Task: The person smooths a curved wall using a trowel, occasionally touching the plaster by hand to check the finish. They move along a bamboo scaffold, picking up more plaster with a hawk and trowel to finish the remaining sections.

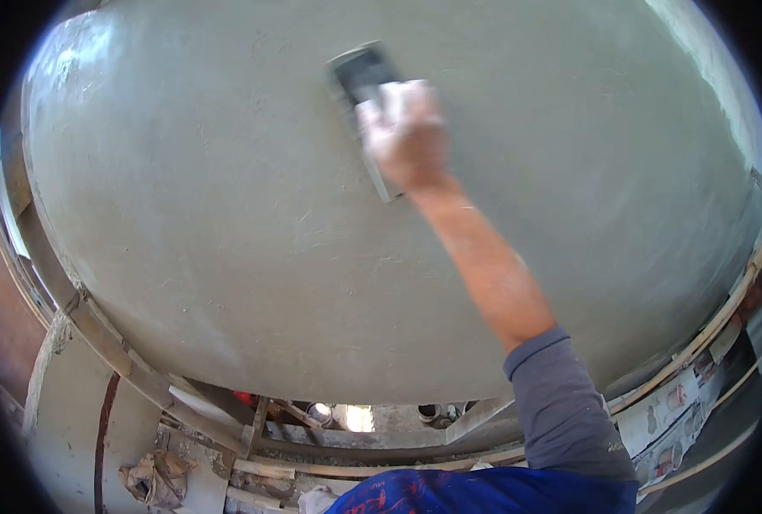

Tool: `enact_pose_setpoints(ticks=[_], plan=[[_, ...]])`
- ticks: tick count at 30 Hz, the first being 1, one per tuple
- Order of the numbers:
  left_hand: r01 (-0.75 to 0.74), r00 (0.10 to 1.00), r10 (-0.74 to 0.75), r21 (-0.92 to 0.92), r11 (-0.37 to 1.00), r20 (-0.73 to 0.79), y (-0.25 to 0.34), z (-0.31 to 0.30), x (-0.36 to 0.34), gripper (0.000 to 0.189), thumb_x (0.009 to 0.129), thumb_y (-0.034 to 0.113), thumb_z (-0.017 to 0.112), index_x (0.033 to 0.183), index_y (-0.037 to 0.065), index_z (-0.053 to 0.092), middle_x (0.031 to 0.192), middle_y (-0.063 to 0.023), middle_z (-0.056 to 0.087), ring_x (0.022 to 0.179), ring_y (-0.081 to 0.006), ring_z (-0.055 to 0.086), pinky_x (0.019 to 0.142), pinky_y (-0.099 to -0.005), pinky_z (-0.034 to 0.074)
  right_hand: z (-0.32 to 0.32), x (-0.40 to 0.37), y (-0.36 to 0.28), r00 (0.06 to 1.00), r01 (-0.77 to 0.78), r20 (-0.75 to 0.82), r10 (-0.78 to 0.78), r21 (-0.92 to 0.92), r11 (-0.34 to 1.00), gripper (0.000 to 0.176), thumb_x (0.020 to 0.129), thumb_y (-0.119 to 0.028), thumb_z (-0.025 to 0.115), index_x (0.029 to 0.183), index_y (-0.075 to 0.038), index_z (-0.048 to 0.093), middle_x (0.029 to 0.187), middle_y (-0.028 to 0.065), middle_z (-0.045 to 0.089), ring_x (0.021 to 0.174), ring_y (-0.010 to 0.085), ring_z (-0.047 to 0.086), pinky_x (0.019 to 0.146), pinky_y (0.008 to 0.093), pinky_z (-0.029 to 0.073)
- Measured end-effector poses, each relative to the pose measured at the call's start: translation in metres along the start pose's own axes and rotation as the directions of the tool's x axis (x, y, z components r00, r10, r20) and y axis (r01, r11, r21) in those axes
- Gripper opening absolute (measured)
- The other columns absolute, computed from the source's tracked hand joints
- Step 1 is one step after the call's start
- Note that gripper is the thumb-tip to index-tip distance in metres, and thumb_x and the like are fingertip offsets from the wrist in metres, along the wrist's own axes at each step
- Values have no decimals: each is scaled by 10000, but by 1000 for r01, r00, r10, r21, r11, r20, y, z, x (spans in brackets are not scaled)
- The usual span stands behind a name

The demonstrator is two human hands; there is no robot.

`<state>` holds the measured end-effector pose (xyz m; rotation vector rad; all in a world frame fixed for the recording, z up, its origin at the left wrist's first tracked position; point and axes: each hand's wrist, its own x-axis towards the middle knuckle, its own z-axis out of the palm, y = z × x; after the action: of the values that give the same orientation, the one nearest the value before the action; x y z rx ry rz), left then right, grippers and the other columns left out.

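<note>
My right hand [405, 133], whitened with plaster dust and slightly blurred, is closed around the handle of a plastering float [366, 73]. The float is long and flat with a dark upper face, tilted so its top end leans left. It lies against a broad grey plastered wall [227, 197], smooth and damp-looking with a few faint scratches. My right arm reaches up from the lower right in a grey sleeve. No part of my left hand can be made out.
Wooden boards and poles [381, 464] run below the wall's lower edge. A crumpled brown bag [156, 480] lies at the lower left. A dark round container [430, 413] stands beneath. Printed sheets [662, 420] lie at the lower right.
</note>
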<state>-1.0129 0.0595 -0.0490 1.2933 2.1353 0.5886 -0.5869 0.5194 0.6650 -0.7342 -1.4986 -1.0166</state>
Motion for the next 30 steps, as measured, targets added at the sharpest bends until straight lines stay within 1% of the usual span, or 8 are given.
enact_pose_setpoints(ticks=[4, 12, 17, 21, 24, 27, 29, 30], plan=[[81, 997, -82, -79, 994, -14, 17, -11, 4, 648, 843, 356, 733, 1326, -2, 492, 1254, -292, 566, 1093, -427, 594, 899, -463, 501, 20, -24, -52, 983, 142, 100, -156, 135, 981, 315, 781, -206, 743, 982, -20, 587, 876, 89, 549, 822, 268, 558, 680, 397, 436], [56, 998, -57, 44, 997, 8, 19, -17, 29, 498, 882, 300, 652, 1308, 77, 525, 1106, -218, 586, 988, -366, 603, 885, -445, 503, -76, -62, 77, 993, -28, -119, -20, -389, 921, 267, 796, -191, 747, 958, -42, 597, 832, 93, 540, 738, 284, 563, 622, 430, 425], [42, 999, -40, 94, 995, -27, 24, -20, 23, 384, 917, 242, 583, 1273, 102, 550, 953, -168, 609, 883, -307, 616, 864, -430, 509, -215, -131, 228, 872, -482, -372, 318, -543, 688, 270, 851, -279, 718, 955, -36, 660, 870, 156, 614, 849, 360, 599, 745, 475, 473], [14, 998, -4, 145, 989, -67, 13, -14, 12, 311, 945, 196, 528, 1245, 122, 570, 830, -127, 628, 799, -260, 627, 847, -418, 514, -295, -186, 309, 690, -712, -490, 532, -329, 620, 281, 846, -272, 723, 929, -7, 686, 876, 151, 658, 844, 293, 630, 760, 409, 497], [-75, 989, 103, 245, 967, -104, 1, -9, 9, 276, 966, 161, 487, 1223, 136, 585, 738, -97, 642, 736, -224, 635, 835, -409, 517, -258, -180, 261, 702, -711, -366, 610, -310, 631, 283, 852, -272, 726, 945, -9, 681, 880, 137, 650, 825, 279, 627, 749, 398, 493], [-524, 755, 656, 584, 620, -19, -7, -13, 35, 248, 895, 122, 577, 1137, 86, 619, 782, -128, 640, 773, -275, 632, 814, -420, 520, -183, -158, 171, 828, -546, -301, 472, -251, 799, 278, 847, -218, 734, 965, 5, 617, 857, 129, 591, 782, 295, 580, 700, 427, 463], [-525, 780, 621, 463, 714, -73, -6, -10, 41, 258, 868, 107, 596, 1120, 58, 618, 800, -150, 635, 795, -289, 632, 821, -432, 517, -118, -141, 96, 912, -378, -242, 330, -189, 906, 251, 829, -189, 744, 948, -25, 597, 834, 127, 568, 778, 313, 565, 697, 439, 449], [-523, 794, 601, 401, 752, -92, -2, -8, 41, 264, 855, 100, 606, 1112, 44, 618, 809, -161, 632, 806, -297, 632, 824, -438, 515, -91, -130, 52, 907, -415, -149, 395, -138, 899, 263, 827, -167, 735, 956, -16, 563, 821, 137, 535, 759, 324, 541, 665, 452, 428]])
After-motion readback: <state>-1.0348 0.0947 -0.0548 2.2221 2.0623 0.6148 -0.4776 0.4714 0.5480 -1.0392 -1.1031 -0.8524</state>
